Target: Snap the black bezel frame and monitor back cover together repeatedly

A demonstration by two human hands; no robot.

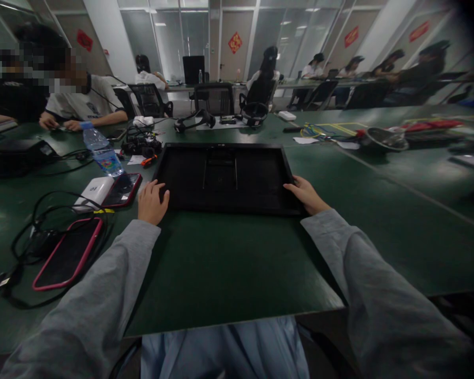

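Note:
A flat black monitor panel lies back side up on the green table in front of me. My left hand grips its near left corner, fingers curled over the edge. My right hand holds its near right corner, fingers wrapped on the edge. Both arms are in grey sleeves.
Left of the panel lie a red-cased phone, a white power bank, a water bottle, a pink-cased tablet and black cables. A person sits at far left. A headset and a bowl lie farther back.

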